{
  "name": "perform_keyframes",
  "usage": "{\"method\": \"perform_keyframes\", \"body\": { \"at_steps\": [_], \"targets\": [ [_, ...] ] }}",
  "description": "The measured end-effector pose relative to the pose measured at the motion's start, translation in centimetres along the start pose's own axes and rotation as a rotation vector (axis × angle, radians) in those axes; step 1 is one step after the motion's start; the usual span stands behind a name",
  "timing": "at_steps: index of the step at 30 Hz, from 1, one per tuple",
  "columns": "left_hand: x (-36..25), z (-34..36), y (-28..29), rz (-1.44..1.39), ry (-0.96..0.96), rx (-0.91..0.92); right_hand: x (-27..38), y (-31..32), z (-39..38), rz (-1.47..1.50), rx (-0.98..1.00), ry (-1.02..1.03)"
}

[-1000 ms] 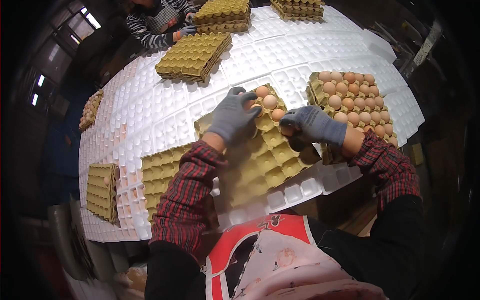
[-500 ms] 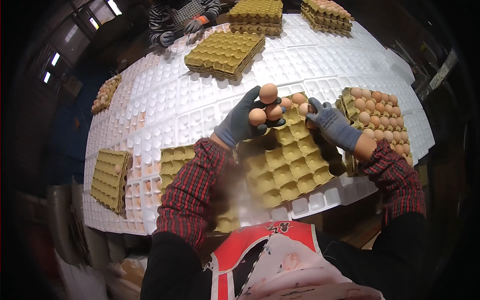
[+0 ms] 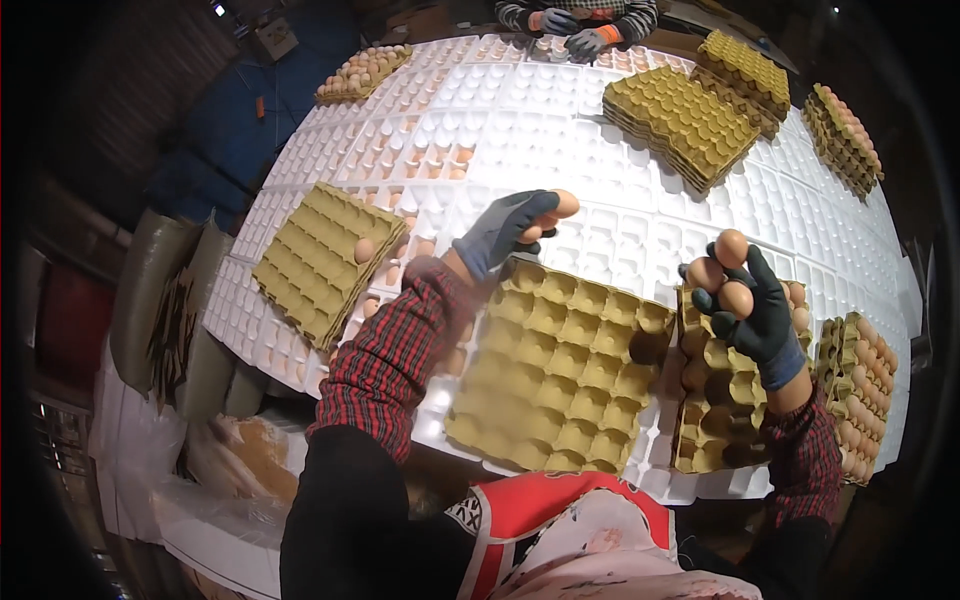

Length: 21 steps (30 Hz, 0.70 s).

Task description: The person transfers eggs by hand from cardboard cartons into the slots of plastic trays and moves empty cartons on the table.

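Note:
My left hand [image 3: 500, 238] is closed around brown eggs [image 3: 565, 204], partly hidden by the fingers, above the far edge of an egg tray [image 3: 560, 350] with bare cups. To the right, my right hand [image 3: 765, 315] cradles three brown eggs [image 3: 736, 299], its fingers curled up around them. Below that hand lies a second pulp tray [image 3: 720, 430] with some eggs [image 3: 797, 292] in its far part; the hand and its shadow cover much of it. Both hands wear grey-blue gloves with dark palms.
White moulded trays [image 3: 560, 130] cover the table, several cups at left holding eggs. A tilted pulp tray [image 3: 325, 260] bears one egg. Tray stacks [image 3: 680, 120] stand at far right; filled trays [image 3: 860, 400] are at right. Across the table, a person's gloved hands [image 3: 590, 42] work.
The view has swung left. My right hand has left the tray's far end and now holds three eggs. My left hand, still with eggs, has moved left over the neighbouring tray.

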<state>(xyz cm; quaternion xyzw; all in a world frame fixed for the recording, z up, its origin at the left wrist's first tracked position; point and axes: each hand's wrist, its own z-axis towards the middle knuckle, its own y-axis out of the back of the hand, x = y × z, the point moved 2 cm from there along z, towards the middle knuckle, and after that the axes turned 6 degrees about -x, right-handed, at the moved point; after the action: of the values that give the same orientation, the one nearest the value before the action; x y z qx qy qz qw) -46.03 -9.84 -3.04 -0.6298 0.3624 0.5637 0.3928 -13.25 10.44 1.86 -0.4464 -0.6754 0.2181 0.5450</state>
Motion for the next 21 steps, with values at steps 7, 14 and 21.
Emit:
{"method": "perform_keyframes", "body": {
  "at_steps": [7, 14, 21],
  "targets": [
    [-0.6, 3.0, 15.8, 1.641, 0.222, -0.437, -5.5, -5.5, 14.7, -0.237, -0.032, -0.139],
    [3.0, 3.3, 24.2, 1.722, 0.257, -0.251, -9.8, -9.0, 23.8, -0.100, 0.007, -0.236],
    [2.1, 2.1, 15.4, 1.407, -0.248, -0.263, -9.6, -9.9, 29.5, -1.152, 0.057, 0.078]
  ]
}}
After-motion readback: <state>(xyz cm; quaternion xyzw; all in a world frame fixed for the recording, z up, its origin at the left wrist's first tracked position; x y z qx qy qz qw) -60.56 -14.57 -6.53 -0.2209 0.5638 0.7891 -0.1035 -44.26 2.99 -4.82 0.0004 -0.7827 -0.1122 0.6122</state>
